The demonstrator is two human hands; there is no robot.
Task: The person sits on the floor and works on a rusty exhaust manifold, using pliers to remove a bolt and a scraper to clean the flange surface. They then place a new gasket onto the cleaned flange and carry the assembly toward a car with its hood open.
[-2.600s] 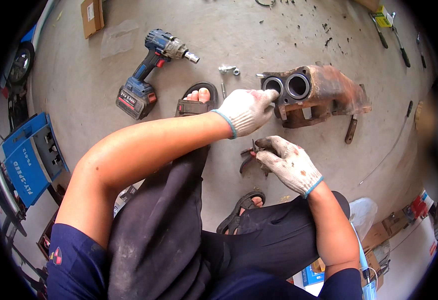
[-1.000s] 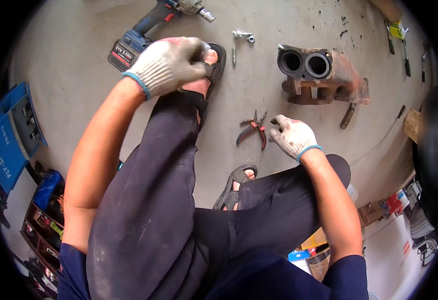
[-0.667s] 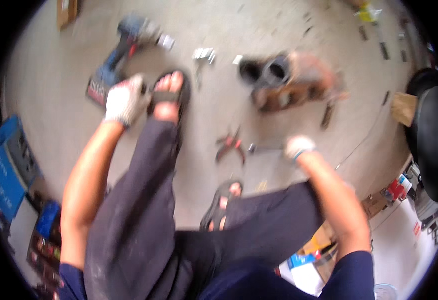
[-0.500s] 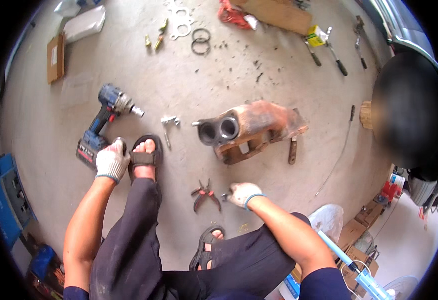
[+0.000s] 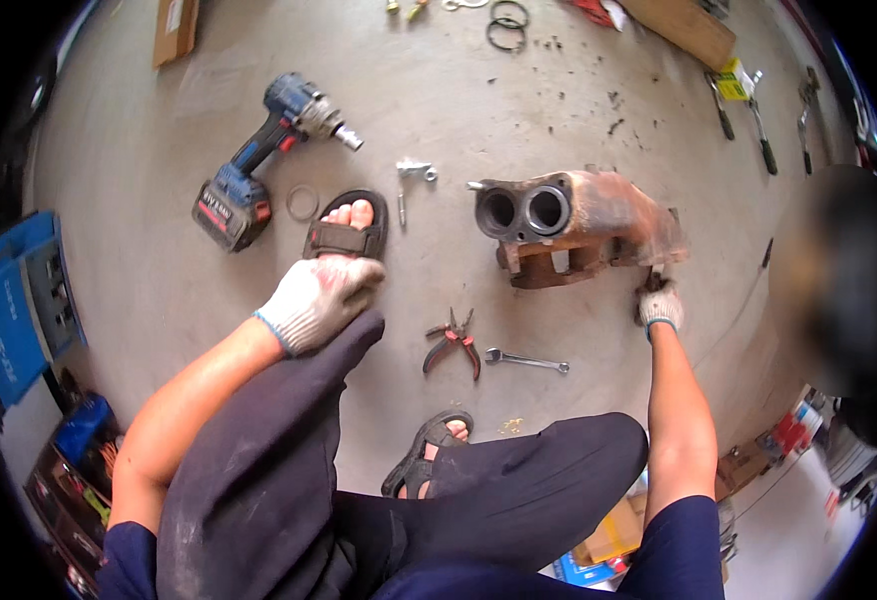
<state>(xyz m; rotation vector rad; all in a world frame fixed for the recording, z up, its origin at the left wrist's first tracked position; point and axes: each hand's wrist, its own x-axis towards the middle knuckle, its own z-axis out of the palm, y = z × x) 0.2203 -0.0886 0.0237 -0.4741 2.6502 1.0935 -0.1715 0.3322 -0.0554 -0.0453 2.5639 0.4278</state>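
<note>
I sit on a concrete floor with a rusty two-bore brake caliper [image 5: 579,225] ahead of me. My right hand [image 5: 659,305], in a white glove, reaches to the caliper's right end and closes on a short dark tool [image 5: 651,283] lying there. My left hand [image 5: 319,298], also gloved, rests on my ankle just behind my sandalled foot [image 5: 347,225] and holds nothing. Red-handled pliers [image 5: 451,340] and a small spanner [image 5: 527,360] lie between my legs and the caliper.
A blue cordless impact wrench [image 5: 259,160] lies at the left with a thin ring [image 5: 302,203] beside it. A bolt and small fitting [image 5: 411,178] lie near the foot. Blue tool cases [image 5: 19,300] stand at the left; screwdrivers [image 5: 749,110] and metal rings [image 5: 504,20] lie farther off. Another person [image 5: 839,270] is at the right.
My left hand has left the caliper bores and come back to my ankle. My right hand has moved away from the pliers out to the caliper's right end. The view has pulled back.
</note>
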